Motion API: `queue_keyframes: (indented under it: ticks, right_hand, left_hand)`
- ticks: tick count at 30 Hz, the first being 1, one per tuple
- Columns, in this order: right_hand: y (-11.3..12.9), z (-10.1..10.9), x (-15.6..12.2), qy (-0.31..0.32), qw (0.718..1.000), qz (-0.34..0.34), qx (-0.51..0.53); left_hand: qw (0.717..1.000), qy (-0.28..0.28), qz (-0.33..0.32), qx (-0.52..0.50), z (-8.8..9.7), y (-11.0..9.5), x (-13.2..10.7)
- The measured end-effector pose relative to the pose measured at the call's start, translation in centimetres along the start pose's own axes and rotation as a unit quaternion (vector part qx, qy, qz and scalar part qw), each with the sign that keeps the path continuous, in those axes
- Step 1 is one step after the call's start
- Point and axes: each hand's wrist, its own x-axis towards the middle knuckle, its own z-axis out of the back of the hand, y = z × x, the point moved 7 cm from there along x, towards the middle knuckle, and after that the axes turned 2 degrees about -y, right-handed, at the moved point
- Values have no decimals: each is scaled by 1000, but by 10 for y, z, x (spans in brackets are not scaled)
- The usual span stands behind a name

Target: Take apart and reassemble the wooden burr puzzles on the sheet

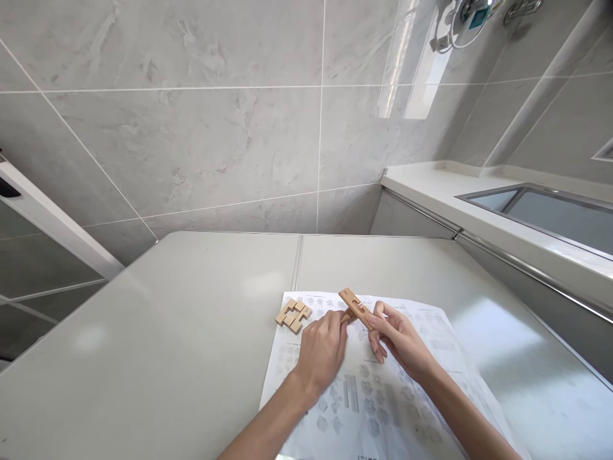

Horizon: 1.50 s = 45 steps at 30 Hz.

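Between thumb and fingers, my right hand [396,332] pinches a notched wooden puzzle piece [353,300], a flat bar with cut-outs that slants up to the left. My left hand [325,345] is closed around a second wooden piece [348,316], mostly hidden by the fingers and lying across behind the first bar. The two pieces meet or overlap; whether they interlock I cannot tell. Left of my left hand, several more notched wooden pieces [293,316] lie together at the corner of a printed instruction sheet [345,421]. Both hands are above this sheet.
The sheet, printed with small diagrams, lies on a pale table [167,358] with a seam across it. Grey tiled wall [191,140] stands behind. On the right is a white counter [431,182] with a sink [550,211]; a white door frame [62,217] is on the left.
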Motion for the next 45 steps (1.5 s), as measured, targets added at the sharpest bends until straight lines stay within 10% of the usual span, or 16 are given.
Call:
queue_keyframes:
  ticks: [45]
  right_hand:
    - [-11, -4, 5, 33, 996, -28, -77]
  left_hand:
    - [999, 12, 21, -30, -6, 7, -1]
